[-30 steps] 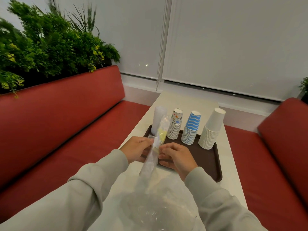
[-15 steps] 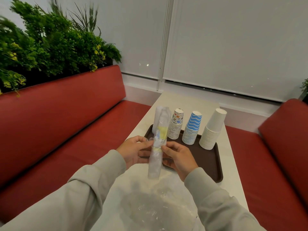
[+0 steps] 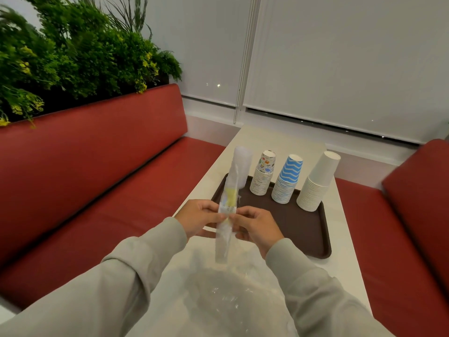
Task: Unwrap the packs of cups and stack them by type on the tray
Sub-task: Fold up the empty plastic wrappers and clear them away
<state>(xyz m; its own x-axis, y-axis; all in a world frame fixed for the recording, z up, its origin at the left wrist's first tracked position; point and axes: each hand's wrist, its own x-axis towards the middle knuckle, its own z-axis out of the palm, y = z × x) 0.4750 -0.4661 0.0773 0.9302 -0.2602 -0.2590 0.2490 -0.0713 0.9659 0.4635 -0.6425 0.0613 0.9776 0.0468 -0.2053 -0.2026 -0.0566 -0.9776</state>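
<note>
White booth table (image 3: pixel 255 142) between red benches (image 3: pixel 97 166).

In hand: one pack of clear cups (image 3: pixel 230 194), wrapper still on, upright between your hands. Your left hand (image 3: pixel 199 220) and right hand (image 3: pixel 257 227) each pinch its film at mid-length.

Beyond your hands: brown tray (image 3: pixel 308 229) holding four unwrapped stacks, upside down:
- frosted stack (image 3: pixel 244 164)
- patterned stack (image 3: pixel 263 176)
- blue-wave stack (image 3: pixel 288 183)
- plain white stack (image 3: pixel 318 183)

Near your wrists: loose clear wrapping (image 3: pixel 230 300).

Judged: four types done, this pack left.

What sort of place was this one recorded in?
Probably a cafe or fast-food restaurant booth: red padded benches flank a narrow white table, a brown tray holds stacks of paper cups, and a planter of greenery sits behind the left bench.
</note>
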